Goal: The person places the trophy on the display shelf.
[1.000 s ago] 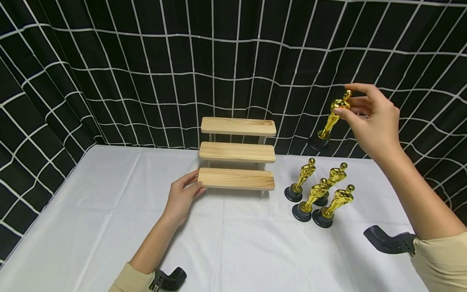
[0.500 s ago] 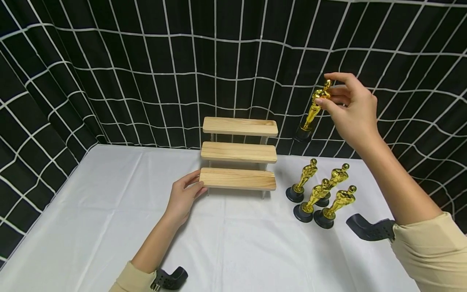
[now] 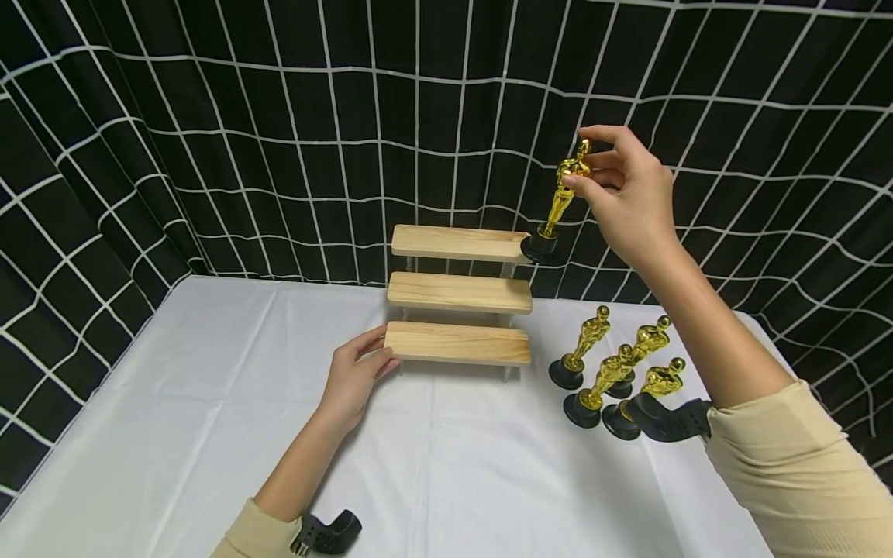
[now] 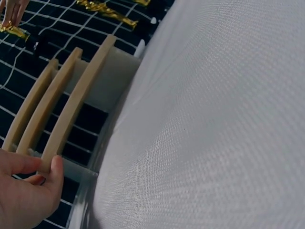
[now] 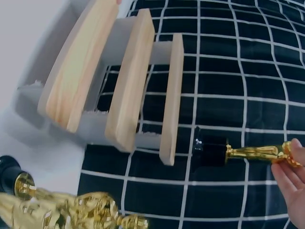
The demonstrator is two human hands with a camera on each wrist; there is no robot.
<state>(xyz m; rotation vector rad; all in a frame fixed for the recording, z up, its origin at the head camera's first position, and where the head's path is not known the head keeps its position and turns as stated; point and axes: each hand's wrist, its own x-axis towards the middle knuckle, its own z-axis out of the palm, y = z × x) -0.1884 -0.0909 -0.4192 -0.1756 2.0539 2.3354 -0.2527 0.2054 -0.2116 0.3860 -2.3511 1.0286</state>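
My right hand (image 3: pixel 631 190) pinches a gold statuette (image 3: pixel 560 203) by its upper body, with its black base hanging down. In the head view that base overlaps the right end of the top shelf; the right wrist view shows a gap between the base (image 5: pixel 210 151) and the shelf's edge. At the left end of the bottom shelf (image 3: pixel 456 342), my left hand (image 3: pixel 354 380) holds the wooden board between thumb and fingers. The three-step wooden stand (image 3: pixel 460 291) has pale boards on translucent supports. Several more gold statuettes (image 3: pixel 589 341) stand upright to its right.
A white cloth (image 3: pixel 279 434) covers the table. Behind it hangs a black curtain (image 3: pixel 293 167) with a white grid. Black wrist mounts sit on both forearms; the right mount (image 3: pixel 670 418) hides part of one standing statuette in the head view.
My right hand has carried the statuette leftward and slightly up, from above the other statuettes to beside the top shelf. My left hand has stayed on the bottom shelf.
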